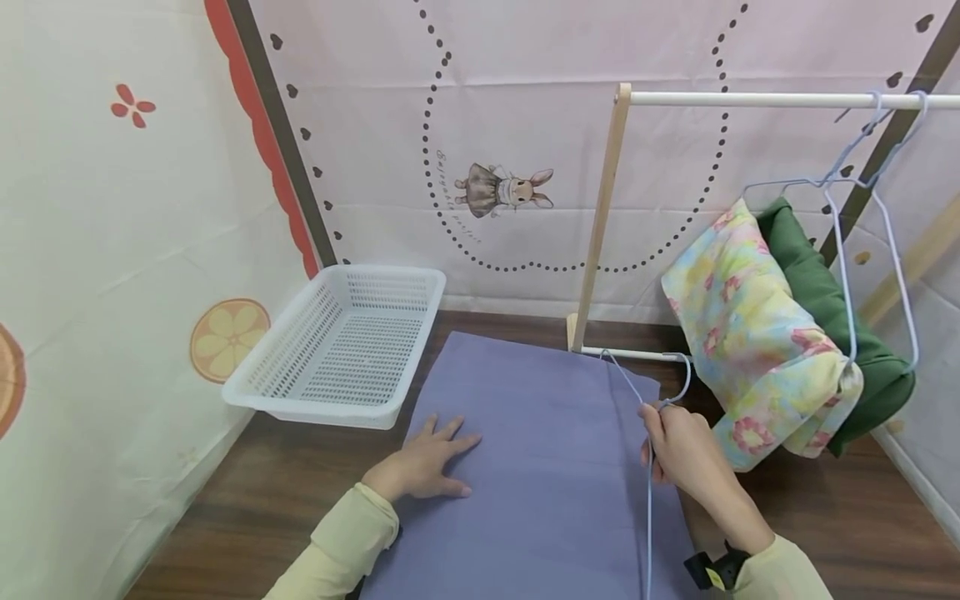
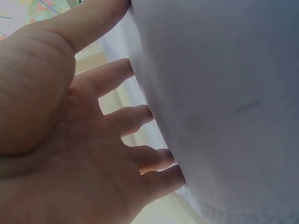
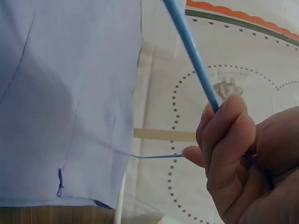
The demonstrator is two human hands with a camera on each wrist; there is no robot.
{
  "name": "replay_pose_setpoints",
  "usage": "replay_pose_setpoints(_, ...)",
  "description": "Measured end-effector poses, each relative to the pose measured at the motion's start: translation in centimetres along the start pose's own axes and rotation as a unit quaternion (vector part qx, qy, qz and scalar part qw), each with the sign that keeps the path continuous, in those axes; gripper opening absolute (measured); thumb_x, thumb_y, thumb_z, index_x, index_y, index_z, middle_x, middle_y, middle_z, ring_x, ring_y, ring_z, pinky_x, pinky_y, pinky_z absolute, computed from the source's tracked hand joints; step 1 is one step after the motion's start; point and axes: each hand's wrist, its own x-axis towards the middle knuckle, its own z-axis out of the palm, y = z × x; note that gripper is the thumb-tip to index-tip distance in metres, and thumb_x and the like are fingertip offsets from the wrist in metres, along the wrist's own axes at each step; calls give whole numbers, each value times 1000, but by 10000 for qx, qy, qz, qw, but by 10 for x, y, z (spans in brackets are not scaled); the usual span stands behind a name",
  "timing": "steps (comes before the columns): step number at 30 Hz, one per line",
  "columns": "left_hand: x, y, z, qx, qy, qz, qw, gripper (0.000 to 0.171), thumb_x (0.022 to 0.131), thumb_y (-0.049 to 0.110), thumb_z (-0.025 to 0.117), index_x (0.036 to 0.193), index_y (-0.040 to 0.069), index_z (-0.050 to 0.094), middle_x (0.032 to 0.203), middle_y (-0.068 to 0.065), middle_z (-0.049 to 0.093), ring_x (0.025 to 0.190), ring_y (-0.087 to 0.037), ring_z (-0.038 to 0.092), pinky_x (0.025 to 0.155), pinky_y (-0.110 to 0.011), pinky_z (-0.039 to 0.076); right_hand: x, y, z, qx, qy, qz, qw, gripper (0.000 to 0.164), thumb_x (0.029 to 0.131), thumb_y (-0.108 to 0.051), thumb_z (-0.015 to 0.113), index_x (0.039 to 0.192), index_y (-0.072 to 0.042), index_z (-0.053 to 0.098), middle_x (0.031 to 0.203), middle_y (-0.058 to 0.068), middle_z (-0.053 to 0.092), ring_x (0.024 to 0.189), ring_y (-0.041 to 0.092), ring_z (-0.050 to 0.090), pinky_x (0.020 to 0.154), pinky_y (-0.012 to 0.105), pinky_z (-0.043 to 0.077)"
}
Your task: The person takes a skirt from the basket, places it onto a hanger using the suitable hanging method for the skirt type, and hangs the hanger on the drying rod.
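Note:
A lavender garment (image 1: 525, 467) with seams and a small zip pull (image 3: 60, 182) lies flat on the table; it looks like a skirt. My left hand (image 1: 429, 460) rests on its left edge with the fingers spread. In the left wrist view the straight fingertips (image 2: 145, 112) touch the cloth's edge. My right hand (image 1: 678, 442) grips a blue wire hanger (image 1: 649, 521) near the neck, just above the garment's right side. The hanger's hook points up and away from me. In the right wrist view the curled fingers hide part of the hanger.
A white perforated basket (image 1: 341, 408) stands at the back left on the brown wooden table (image 1: 247, 500). At the right is a rack with a white rail (image 1: 720, 99) and a wooden post (image 1: 600, 217). Hangers there hold a flowered cloth (image 1: 750, 333) and a green cloth (image 1: 885, 383).

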Motion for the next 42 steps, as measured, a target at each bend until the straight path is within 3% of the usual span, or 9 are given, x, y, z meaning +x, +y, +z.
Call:
replay_pose_setpoints(8, 3, -1, 2, 46, 64, 57, 10000, 77, 80, 47, 75, 146, 21, 46, 156, -17, 24, 137, -56, 11, 102, -71, 22, -2, -5, 0, -68, -132, 213, 9997, 61, 106, -38, 34, 56, -12, 58, 39, -6, 49, 35, 14, 52, 41, 27, 43)
replay_pose_setpoints(20, 1, -1, 1, 92, 142, 47, 9998, 76, 80, 47, 76, 145, 19, 48, 155, -18, 27, 137, -56, 13, 102, -70, 24, 10, -17, 11, -120, -87, 26, 9999, 59, 107, -33, 35, 57, -12, 58, 37, -6, 47, 34, 12, 51, 40, 27, 42)
replay_pose_setpoints(30, 0, 0, 1, 78, 26, -25, 10000, 76, 79, 47, 76, 144, 19, 49, 155, -18, 27, 137, -57, 13, 101, -71, 26, 2, -28, 15, -203, -233, -88, 9995, 59, 108, -31, 34, 56, -13, 56, 37, -7, 46, 32, 9, 47, 37, 26, 40)
replay_pose_setpoints(42, -1, 2, -1, 190, 61, 42, 9998, 76, 79, 46, 77, 144, 18, 49, 154, -18, 28, 136, -58, 14, 100, -70, 27, 26, -39, 29, -215, -362, -177, 9990, 54, 108, -23, 34, 60, -11, 56, 41, -8, 49, 33, 10, 48, 44, 27, 43)
